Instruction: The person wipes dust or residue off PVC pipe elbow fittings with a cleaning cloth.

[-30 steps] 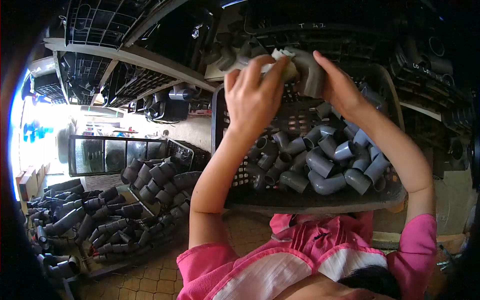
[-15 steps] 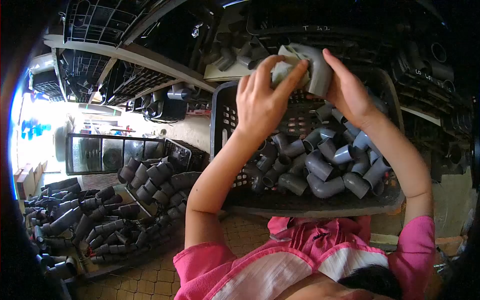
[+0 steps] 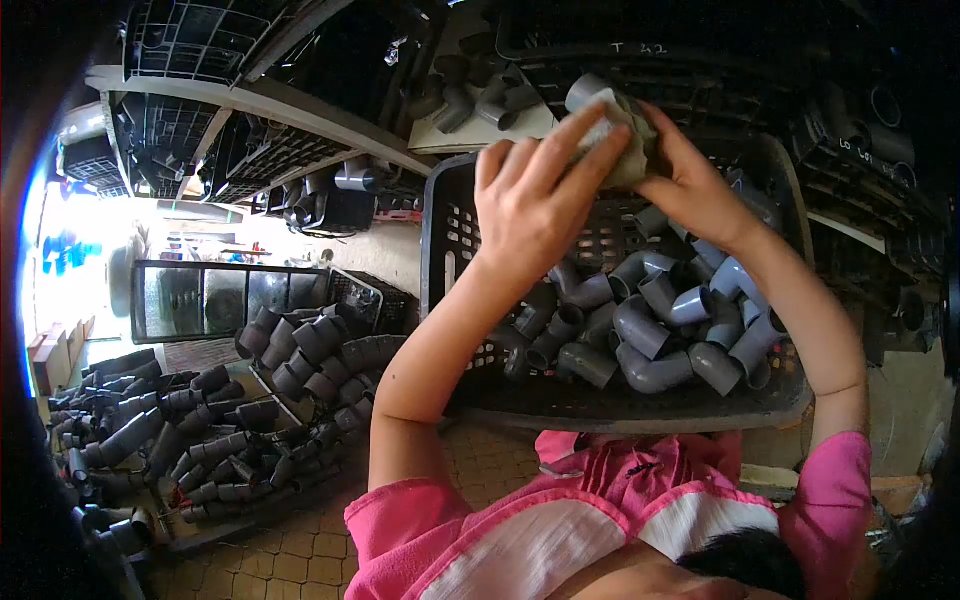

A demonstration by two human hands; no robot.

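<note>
While partly wrapped in a pale cloth (image 3: 634, 165), a grey pipe elbow (image 3: 584, 92) over the far side of a black crate (image 3: 620, 416), visible end tipped away and leftward; left hand (image 3: 525, 200) pinching cloth against it, right hand (image 3: 695, 195) curled round its right side, fingers partly hidden; loose elbows (image 3: 655, 372) heaped below, nearer the body.

Bare hands (image 3: 530, 200): two
Cloth (image 3: 628, 150): one
Held pipe fitting (image 3: 585, 92): one
Large black basket (image 3: 620, 418): one
Pipe elbows in basket (image 3: 655, 370): over a dozen, overlapping
Loose fittings at left (image 3: 215, 450): dozens, exact count unclear
</note>
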